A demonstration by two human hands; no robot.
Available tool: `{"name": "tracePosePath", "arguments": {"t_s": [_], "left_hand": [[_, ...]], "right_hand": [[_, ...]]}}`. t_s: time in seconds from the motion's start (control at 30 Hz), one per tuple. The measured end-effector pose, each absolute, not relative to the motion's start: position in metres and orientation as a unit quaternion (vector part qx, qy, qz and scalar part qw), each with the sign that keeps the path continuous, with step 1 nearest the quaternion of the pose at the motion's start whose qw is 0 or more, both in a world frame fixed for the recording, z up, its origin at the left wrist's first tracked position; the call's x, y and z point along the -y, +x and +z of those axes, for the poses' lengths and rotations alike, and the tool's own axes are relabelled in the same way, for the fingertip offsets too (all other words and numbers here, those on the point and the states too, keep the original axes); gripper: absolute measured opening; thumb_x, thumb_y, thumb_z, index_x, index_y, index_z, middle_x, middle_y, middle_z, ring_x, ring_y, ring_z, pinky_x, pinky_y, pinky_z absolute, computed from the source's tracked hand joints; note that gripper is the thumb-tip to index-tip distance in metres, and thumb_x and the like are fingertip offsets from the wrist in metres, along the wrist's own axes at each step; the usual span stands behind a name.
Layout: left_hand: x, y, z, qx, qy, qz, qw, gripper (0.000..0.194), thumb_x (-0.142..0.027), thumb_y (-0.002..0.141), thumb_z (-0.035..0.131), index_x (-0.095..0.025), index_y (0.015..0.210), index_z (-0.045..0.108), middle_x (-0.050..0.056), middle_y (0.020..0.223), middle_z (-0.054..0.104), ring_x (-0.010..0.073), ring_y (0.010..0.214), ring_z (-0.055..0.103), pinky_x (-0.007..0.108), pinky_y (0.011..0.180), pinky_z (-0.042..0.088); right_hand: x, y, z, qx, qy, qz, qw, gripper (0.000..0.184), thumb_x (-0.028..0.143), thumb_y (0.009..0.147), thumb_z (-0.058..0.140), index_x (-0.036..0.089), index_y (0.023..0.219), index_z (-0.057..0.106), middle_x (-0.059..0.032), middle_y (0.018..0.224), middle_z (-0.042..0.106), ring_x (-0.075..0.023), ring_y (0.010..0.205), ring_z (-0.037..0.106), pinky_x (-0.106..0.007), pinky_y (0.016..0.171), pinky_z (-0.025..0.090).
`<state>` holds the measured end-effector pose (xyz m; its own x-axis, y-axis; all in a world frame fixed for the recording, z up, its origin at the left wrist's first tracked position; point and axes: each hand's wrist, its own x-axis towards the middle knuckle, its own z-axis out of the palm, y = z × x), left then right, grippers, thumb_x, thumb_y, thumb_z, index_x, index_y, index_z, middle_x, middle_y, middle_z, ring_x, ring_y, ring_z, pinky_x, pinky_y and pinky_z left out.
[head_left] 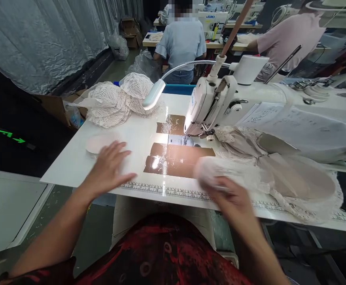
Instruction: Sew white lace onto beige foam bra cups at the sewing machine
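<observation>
My left hand (pixel 109 168), fingers spread, hovers over or rests on the left side of the sewing table (pixel 131 136); contact is hard to judge. Just beyond its fingertips lies a pale oval pad (pixel 97 143). In my right hand (pixel 232 196) is the near end of a whitish lace-trimmed garment (pixel 238 170), blurred by motion. The garment trails right across the table, with beige cup-like parts and scalloped lace edges. The white sewing machine (pixel 204 103) stands behind, its needle and presser foot (pixel 186 138) over the plate.
Bundled cream lace (pixel 110 103) sits at the table's back left. Brown tape strips (pixel 169 162) and a printed ruler (pixel 173 192) mark the surface. A bendable lamp (pixel 154 95) reaches over the lace side. Two people work at machines farther back.
</observation>
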<state>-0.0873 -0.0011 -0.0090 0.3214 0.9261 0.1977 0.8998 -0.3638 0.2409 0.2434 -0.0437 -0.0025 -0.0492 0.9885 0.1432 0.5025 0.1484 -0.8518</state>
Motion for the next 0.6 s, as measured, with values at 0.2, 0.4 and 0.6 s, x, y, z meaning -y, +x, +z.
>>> {"name": "tracePosePath", "arguments": {"t_s": [0.2,0.4,0.6], "left_hand": [[0.013,-0.028,0.013,-0.391,0.82,0.165,0.384,0.035,-0.033,0.085,0.056,-0.023,0.119,0.057,0.002,0.103,0.068,0.0178,0.09,0.064,0.026,0.077,0.049],[0.014,-0.037,-0.011,-0.555,0.688,0.315,0.345,0.02,-0.031,0.085,0.055,-0.017,0.092,0.067,0.003,0.077,0.064,0.0147,0.068,0.056,0.023,0.06,0.041],[0.032,-0.004,-0.008,-0.197,0.592,0.336,0.705,0.08,-0.045,0.083,0.061,-0.029,0.149,0.019,0.008,0.104,0.061,0.021,0.093,0.059,0.036,0.086,0.047]], "right_hand": [[0.029,0.195,0.0,0.754,-0.354,0.371,0.411,0.01,0.012,0.076,0.057,0.021,0.08,0.06,-0.0003,0.077,0.066,-0.0141,0.069,0.06,-0.025,0.063,0.047],[0.019,0.218,0.001,0.653,-0.519,0.178,0.523,0.011,0.015,0.075,0.063,0.023,0.083,0.059,0.0002,0.08,0.064,-0.0153,0.072,0.059,-0.026,0.064,0.044],[0.016,0.2,-0.021,0.598,-0.397,0.616,0.323,0.015,0.032,0.082,0.059,0.018,0.082,0.064,-0.0001,0.072,0.062,-0.0128,0.062,0.055,-0.024,0.056,0.041]]}}
